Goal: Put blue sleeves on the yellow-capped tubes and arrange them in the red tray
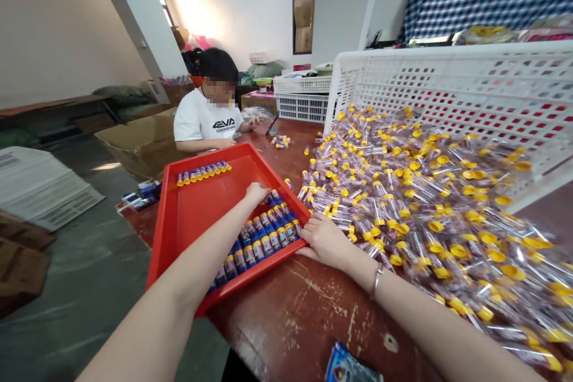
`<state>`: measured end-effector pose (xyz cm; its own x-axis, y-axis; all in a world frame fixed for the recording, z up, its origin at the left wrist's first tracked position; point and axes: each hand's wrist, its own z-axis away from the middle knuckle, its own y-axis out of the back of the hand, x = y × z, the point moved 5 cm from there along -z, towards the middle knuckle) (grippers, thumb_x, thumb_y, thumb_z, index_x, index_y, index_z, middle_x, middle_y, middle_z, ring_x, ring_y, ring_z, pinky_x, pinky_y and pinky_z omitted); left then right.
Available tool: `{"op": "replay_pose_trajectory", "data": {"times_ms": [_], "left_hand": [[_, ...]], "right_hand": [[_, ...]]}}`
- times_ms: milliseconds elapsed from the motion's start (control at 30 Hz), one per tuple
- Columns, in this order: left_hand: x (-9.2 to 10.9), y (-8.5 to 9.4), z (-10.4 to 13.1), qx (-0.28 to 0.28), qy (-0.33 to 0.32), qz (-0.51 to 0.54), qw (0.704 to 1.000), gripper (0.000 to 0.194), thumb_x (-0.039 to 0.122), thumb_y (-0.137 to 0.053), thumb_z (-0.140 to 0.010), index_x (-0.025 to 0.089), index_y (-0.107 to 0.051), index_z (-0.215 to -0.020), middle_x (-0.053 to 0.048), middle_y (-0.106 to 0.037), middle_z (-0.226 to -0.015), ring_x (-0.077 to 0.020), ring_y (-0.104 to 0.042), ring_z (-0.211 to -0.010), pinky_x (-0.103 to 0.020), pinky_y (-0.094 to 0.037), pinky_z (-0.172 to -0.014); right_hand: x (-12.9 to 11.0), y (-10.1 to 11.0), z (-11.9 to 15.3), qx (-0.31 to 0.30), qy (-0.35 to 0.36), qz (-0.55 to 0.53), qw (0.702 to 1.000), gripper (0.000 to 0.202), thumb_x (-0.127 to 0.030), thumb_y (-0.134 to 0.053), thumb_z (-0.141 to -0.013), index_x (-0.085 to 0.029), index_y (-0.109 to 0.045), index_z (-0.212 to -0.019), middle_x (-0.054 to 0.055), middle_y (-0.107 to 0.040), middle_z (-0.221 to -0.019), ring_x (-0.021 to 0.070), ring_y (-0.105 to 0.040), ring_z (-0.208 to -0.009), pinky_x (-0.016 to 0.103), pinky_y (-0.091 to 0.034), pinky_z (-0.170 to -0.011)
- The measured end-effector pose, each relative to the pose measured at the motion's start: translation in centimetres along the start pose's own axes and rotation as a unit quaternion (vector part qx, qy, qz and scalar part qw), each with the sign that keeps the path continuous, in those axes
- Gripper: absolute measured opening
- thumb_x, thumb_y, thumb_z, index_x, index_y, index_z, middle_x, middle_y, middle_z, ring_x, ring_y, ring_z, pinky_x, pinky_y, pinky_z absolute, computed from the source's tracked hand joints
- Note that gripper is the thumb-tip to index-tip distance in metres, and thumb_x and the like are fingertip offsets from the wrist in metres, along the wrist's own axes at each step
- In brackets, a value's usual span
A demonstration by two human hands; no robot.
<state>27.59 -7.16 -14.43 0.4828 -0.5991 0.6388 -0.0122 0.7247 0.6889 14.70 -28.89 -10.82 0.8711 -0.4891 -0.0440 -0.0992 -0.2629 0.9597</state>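
A shallow red tray point(205, 203) rests tilted on the table in front of me. Small blue tubes with yellow ends point(266, 245) stand in rows along its near right side, and a short row of similar tubes point(201, 173) lies at its far left. Inside the tray, my left hand point(257, 192) is closed beside the far end of the packed rows; its fingertips are hidden. My right hand point(324, 242) grips the tray's right corner, fingers curled at the rim. To the right spreads a big heap of clear tubes with yellow caps point(403, 191).
A white plastic basket point(456, 80) lies tipped on its side behind the heap. Across the table point(290, 304) sits a person in a white shirt point(197, 116), hands near a clear bag point(257, 113). A blue packet point(349, 364) lies at the near edge.
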Motion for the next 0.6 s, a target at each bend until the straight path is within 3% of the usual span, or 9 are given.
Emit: {"op": "replay_pose_trajectory", "data": {"times_ms": [167, 300, 433, 500, 600], "left_hand": [[-0.1, -1.2, -0.8, -0.034, -0.017, -0.021, 0.999, 0.026, 0.036, -0.059, -0.096, 0.010, -0.062, -0.100, -0.003, -0.064, -0.086, -0.0120, -0.062, -0.070, -0.027, -0.055, -0.065], [0.3, -2.1, 0.4, -0.061, -0.053, -0.027, 0.996, 0.024, 0.034, -0.060, -0.095, 0.010, -0.062, -0.102, -0.004, -0.064, -0.090, -0.0129, -0.063, -0.074, -0.028, -0.056, -0.067], [1.2, -2.7, 2.2, -0.065, -0.083, -0.040, 0.994, 0.025, 0.034, -0.058, -0.096, 0.010, -0.062, -0.105, -0.005, -0.064, -0.092, -0.0132, -0.063, -0.075, -0.028, -0.056, -0.068], [2.0, -2.2, 3.1, -0.052, -0.101, -0.052, 0.992, 0.026, 0.033, -0.058, -0.096, 0.011, -0.061, -0.108, -0.005, -0.064, -0.093, -0.0139, -0.064, -0.076, -0.030, -0.056, -0.069], [3.9, 0.3, 5.3, -0.007, -0.156, -0.076, 0.985, 0.024, 0.029, -0.061, -0.094, 0.011, -0.061, -0.109, -0.007, -0.065, -0.098, -0.0164, -0.064, -0.084, -0.034, -0.055, -0.077]], "right_hand": [[-2.1, 0.0, 1.2, 0.026, -0.024, 0.016, 0.999, 0.045, -0.051, -0.055, -0.092, -0.012, -0.066, -0.074, 0.009, -0.067, -0.072, 0.0227, -0.060, -0.073, 0.041, -0.041, -0.083], [-3.7, -0.2, 1.8, 0.047, -0.044, 0.019, 0.998, 0.044, -0.050, -0.058, -0.090, -0.011, -0.066, -0.071, 0.010, -0.067, -0.070, 0.0248, -0.060, -0.072, 0.042, -0.043, -0.079], [-4.4, -0.5, 1.7, 0.070, -0.076, 0.006, 0.995, 0.038, -0.046, -0.064, -0.087, -0.011, -0.066, -0.072, 0.010, -0.067, -0.069, 0.0253, -0.062, -0.072, 0.047, -0.044, -0.088], [-4.8, -0.1, 1.9, 0.082, -0.084, -0.010, 0.993, 0.033, -0.044, -0.066, -0.087, -0.011, -0.068, -0.083, 0.010, -0.070, -0.077, 0.0253, -0.064, -0.079, 0.049, -0.040, -0.099], [-5.4, 1.7, 4.1, 0.104, -0.095, -0.034, 0.989, 0.041, -0.043, -0.063, -0.089, -0.014, -0.061, -0.119, 0.012, -0.069, -0.114, 0.0264, -0.059, -0.111, 0.050, -0.031, -0.111]]}}
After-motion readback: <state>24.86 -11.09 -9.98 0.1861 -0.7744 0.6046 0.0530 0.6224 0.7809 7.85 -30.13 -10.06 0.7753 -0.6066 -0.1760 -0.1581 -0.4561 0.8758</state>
